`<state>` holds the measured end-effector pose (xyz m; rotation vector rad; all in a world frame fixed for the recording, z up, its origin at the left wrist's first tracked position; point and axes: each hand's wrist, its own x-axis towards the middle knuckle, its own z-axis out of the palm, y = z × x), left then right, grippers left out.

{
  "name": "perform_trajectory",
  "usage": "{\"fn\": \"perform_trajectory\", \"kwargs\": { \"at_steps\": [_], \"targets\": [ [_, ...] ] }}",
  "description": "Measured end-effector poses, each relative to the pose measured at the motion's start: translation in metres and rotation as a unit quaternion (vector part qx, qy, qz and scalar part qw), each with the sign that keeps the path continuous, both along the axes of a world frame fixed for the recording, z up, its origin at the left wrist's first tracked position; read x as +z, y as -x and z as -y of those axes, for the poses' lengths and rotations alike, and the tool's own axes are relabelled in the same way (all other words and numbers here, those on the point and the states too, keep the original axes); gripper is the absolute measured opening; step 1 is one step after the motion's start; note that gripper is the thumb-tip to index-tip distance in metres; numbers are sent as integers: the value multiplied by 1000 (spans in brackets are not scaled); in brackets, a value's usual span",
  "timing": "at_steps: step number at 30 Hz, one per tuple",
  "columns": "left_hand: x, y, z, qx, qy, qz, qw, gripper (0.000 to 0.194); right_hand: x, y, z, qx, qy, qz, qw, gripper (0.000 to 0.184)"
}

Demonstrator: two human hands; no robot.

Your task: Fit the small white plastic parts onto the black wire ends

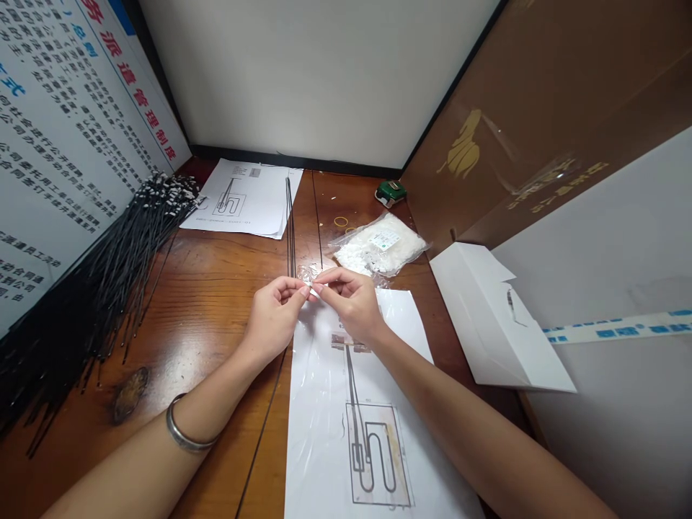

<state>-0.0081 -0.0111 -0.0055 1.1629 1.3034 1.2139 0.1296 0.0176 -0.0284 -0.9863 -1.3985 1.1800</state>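
Observation:
My left hand (277, 311) and my right hand (349, 299) meet above the top of a printed diagram sheet (318, 432). Thumb and forefinger of each are closed in a pinch on one small white piece (311, 285), largely covered by the fingertips. A few thin black wires (290, 223) run from the far side of the table towards my left fingers; whether they join the white piece is hidden. Just beyond my right hand lies a clear plastic bag (381, 244) full of tiny white parts, its crumpled opening close to my fingertips.
At the left lies a big bundle of black wires (108, 288) with white ends. Further back are printed papers (243, 198), a green tape measure (390, 192) and a yellow rubber band (341, 222). A white folded box (497, 324) and a brown carton (540, 108) border the right.

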Motion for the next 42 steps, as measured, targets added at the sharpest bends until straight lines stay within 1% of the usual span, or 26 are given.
{"fn": "perform_trajectory", "kwargs": {
  "at_steps": [13, 19, 23, 26, 29, 33, 39, 42],
  "targets": [
    [-2, -1, -2, 0, -5, 1, 1000, 14, 1, 1, 1, 5, 6, 7, 1000, 9],
    [-2, -2, -2, 8, -6, 10, 1000, 16, 3, 1, 0, -6, 39, -18, 999, 14],
    [-1, -3, -1, 8, 6, -11, 1000, 16, 6, 0, 0, -13, 54, -27, 998, 15],
    [0, -3, 0, 9, 7, -19, 1000, 16, 7, 0, 0, -16, 52, -17, 998, 14],
    [0, -2, 0, 3, 13, -8, 1000, 17, 6, 0, 1, -10, 45, -11, 999, 14],
    [-1, -1, 1, -5, 25, 9, 1000, 18, 5, 0, 1, 10, 53, -23, 998, 15],
    [-1, -1, 0, -5, 30, 22, 999, 20, 4, 0, 0, 13, 62, -50, 997, 14],
    [0, -2, 0, -9, 25, 22, 999, 22, 2, -1, -4, 7, 80, -77, 994, 13]
  ]
}}
